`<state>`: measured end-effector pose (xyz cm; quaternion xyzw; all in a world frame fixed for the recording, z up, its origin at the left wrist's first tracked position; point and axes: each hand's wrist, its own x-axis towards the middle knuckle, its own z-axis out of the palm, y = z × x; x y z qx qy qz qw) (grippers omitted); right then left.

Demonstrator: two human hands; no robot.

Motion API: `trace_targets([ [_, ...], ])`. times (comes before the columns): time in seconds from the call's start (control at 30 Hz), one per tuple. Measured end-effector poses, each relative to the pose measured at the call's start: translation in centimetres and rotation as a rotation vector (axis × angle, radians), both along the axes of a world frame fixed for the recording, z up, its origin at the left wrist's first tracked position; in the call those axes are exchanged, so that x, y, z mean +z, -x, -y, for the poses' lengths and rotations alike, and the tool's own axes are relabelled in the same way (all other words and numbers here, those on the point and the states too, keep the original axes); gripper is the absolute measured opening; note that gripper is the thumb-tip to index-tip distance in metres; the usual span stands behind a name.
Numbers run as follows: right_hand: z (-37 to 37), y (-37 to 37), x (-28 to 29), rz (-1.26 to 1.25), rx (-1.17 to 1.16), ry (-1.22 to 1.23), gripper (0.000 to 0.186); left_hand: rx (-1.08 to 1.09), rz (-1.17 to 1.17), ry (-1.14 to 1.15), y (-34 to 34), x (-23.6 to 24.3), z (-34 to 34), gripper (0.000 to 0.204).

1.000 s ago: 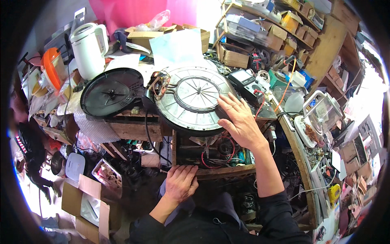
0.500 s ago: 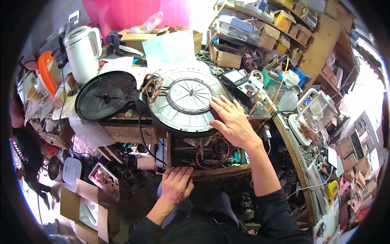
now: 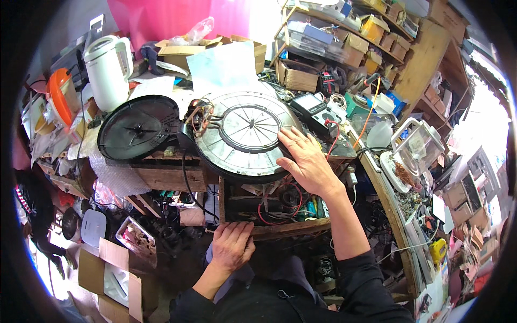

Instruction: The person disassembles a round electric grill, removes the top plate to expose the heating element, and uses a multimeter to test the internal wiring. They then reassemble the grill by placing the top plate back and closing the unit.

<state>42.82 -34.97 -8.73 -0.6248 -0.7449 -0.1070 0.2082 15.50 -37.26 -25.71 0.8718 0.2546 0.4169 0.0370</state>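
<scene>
Here, well to the left of the metal disc (image 3: 251, 124), a white jug (image 3: 107, 75) stands, and nearer to the disc lies a round black cover (image 3: 138, 129). Wiring (image 3: 199, 117) bunches at the disc's left edge. In front of the disc, the left hand (image 3: 232, 246) lays its fingers, pressed together, over a drawer's wooden front (image 3: 293, 229); whether it grips cannot be told. The disc sits at the front of the table (image 3: 169, 176), the right hand (image 3: 308, 165) resting flat on its right side, fingers slightly spread, thumb apart. Right of the disc is a meter (image 3: 321, 110); farther right, a clear jug (image 3: 423, 144).
</scene>
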Motion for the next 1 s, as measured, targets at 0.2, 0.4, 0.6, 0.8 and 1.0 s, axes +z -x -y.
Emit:
trace_targets([
  [0.2, -0.05, 0.0, 0.29, -0.008, 0.001, 0.025, 0.073, 0.001, 0.006, 0.006, 0.02, 0.04, 0.0, 0.047],
  [0.4, -0.08, 0.19, 0.26, -0.029, 0.01, -0.026, 0.072, 0.004, -0.002, 0.011, 0.2, 0.09, 0.02, 0.048],
  [0.6, -0.18, 0.28, 0.24, -0.005, 0.01, 0.0, 0.071, 0.009, -0.011, -0.006, 0.2, 0.21, -0.01, 0.047],
  [0.8, -0.16, 0.04, 0.15, 0.0, 0.012, 0.008, 0.072, 0.021, -0.016, -0.013, 0.08, 0.33, 0.14, 0.047],
  [1.0, -0.16, 0.09, 0.14, 0.009, 0.001, 0.022, 0.069, 0.019, -0.012, -0.017, 0.09, 0.42, 0.14, 0.046],
])
